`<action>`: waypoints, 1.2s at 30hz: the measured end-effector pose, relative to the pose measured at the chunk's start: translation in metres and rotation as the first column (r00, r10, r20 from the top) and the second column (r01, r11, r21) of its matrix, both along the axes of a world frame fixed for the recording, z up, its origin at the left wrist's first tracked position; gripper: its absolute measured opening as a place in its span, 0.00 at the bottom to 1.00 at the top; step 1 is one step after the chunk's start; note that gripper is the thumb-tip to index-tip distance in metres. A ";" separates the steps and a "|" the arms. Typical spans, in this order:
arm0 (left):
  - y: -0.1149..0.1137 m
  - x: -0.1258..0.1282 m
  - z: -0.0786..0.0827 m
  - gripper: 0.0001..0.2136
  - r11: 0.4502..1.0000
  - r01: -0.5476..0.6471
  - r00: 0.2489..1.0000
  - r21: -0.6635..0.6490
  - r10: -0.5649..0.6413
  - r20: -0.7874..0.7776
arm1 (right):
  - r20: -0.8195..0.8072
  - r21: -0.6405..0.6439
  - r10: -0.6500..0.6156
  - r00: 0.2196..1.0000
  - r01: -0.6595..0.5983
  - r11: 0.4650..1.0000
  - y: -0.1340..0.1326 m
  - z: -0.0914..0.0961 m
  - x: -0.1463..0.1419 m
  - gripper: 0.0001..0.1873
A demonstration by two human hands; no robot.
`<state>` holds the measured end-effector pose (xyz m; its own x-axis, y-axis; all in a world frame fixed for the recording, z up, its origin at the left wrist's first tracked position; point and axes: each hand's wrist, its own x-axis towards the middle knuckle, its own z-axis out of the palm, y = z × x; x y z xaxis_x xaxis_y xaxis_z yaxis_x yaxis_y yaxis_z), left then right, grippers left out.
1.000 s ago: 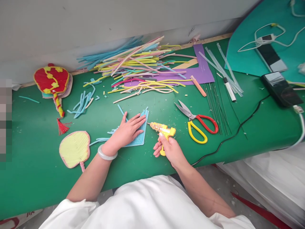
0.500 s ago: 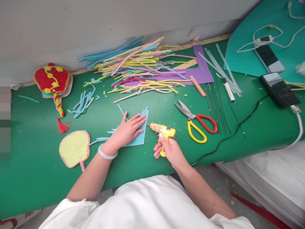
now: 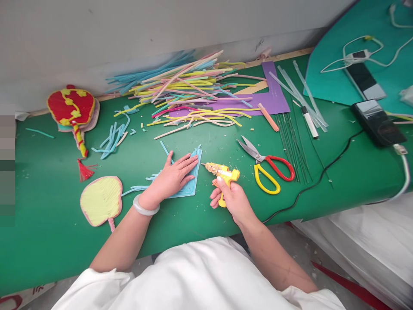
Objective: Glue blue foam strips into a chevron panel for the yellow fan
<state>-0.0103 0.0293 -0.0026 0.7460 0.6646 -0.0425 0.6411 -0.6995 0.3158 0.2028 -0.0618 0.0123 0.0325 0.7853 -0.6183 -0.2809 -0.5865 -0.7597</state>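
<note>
We are noting red-and-yellow-handled steel scissors (image 3: 259, 158) right of the flat blue-strip panel (image 3: 193, 183); left hand (image 3: 172, 178) resting spread-fingered thereon, right hand's (image 3: 235, 200) fingers gripping yellow plastic glue gun (image 3: 230, 174).

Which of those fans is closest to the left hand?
The pale yellow fan with the pink edge. The red, yellow-flowered fan, stacked on others, lies farther from the left hand, toward the wall.

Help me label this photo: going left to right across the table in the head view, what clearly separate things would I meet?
Yellow fan → left hand → yellow glue gun → scissors → marker → black device.
</note>
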 end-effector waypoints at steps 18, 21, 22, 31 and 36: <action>0.000 0.000 0.000 0.25 1.000 0.002 1.000 0.003 -0.002 0.013 | 0.021 0.032 0.008 1.000 -0.009 0.999 0.004 0.003 0.000 0.29; 0.000 0.000 0.000 0.25 1.000 0.001 1.000 0.000 -0.001 0.006 | 0.033 0.036 0.011 0.999 -0.013 0.999 0.003 0.003 0.000 0.29; 0.000 0.000 0.000 0.25 1.000 0.002 1.000 0.000 -0.002 0.003 | 0.033 0.039 0.012 0.999 -0.013 0.999 0.003 0.003 0.000 0.29; 0.000 0.000 0.000 0.25 1.000 0.005 1.000 0.020 -0.005 -0.010 | 0.660 0.116 0.091 0.746 -0.221 0.968 -0.005 0.011 0.006 0.23; 0.001 0.000 0.000 0.25 0.999 0.009 1.000 0.032 -0.009 -0.002 | 0.948 0.015 0.130 0.291 -0.447 0.895 -0.003 0.036 0.013 0.16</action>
<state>-0.0100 0.0307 -0.0025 0.7517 0.6591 -0.0227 0.6355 -0.7148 0.2917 0.2159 -0.0652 0.0487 0.1817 0.9712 -0.1544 0.8231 -0.2361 -0.5165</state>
